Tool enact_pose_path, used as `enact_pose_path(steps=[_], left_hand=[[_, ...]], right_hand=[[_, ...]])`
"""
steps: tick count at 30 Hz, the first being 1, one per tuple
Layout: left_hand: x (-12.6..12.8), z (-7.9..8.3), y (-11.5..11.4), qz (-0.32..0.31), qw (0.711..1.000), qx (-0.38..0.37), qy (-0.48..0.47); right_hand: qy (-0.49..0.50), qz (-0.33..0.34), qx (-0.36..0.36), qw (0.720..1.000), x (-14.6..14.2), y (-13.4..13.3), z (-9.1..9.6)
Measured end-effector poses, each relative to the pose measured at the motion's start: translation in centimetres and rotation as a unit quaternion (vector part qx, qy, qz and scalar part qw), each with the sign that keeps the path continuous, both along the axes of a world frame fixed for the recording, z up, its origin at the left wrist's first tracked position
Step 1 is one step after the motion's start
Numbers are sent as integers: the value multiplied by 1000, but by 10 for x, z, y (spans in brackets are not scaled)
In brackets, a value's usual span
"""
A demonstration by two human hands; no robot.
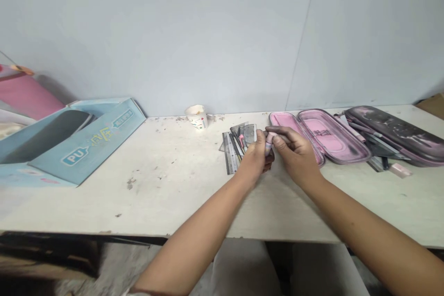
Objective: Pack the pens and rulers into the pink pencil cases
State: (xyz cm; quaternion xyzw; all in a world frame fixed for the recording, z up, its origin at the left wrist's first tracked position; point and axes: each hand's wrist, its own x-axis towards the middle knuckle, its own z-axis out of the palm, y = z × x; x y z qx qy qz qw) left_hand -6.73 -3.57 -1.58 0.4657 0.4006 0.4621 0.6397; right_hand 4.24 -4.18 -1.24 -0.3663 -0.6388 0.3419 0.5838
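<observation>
From where I stand, the person's two bare hands meet over the middle of the tabletop (138,203), closed around a small pink-capped tube (269,143). It sits between the hands, right at the fingers, its long axis tilted up from the lower end toward the pink cap. The right hand (293,152) is nearer the cap: its fingers (279,135) are pressed together and pinch that upper end from the far side. The left hand (255,157) is nearer the lower end, and its fingers (260,145) curl in around the body, though the grip looks partly hidden from here.

Just left of the fingers lies a loose pile of pens and metal rulers (236,150). Just right of them, an open pink pencil case (322,136) lies spread flat, with a dark pencil case (391,134) beyond it, pens spilling out, and a pale pink eraser (400,170) in front. Farther left and back sits a paper cup (197,117), and well left of the fingers stands a blue cardboard box (76,143).
</observation>
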Motion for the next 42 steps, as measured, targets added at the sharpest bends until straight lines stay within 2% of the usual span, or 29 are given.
enact_pose_path(steps=[3,9,15,17,22,25,29,33,37,42], left_hand=[[-1,-1,1,-9,1000,15,13],[0,-3,0,32,997,47,46],[2,-6,2,44,997,57,38],[1,-6,3,50,997,53,27],[-1,-1,0,89,996,24,-16],[0,3,-3,86,996,27,-28],[1,12,-3,58,995,31,-78],[-9,20,6,49,980,5,-191],[-30,23,15,93,945,-12,-314],[-39,22,17,112,927,-38,-357]], right_hand=[[7,3,-15,1000,0,0,0],[6,1,-6,1000,1,0,-3],[-3,5,-18,1000,-1,1,-6],[-27,-6,10,1000,-1,2,-7],[-140,-43,157,977,-2,4,-7],[-154,-23,168,973,-1,5,-6],[-96,60,101,988,1,7,-4],[5,121,-32,992,-3,7,-9],[30,217,-177,960,-13,6,-19],[68,284,-242,925,-19,5,-27]])
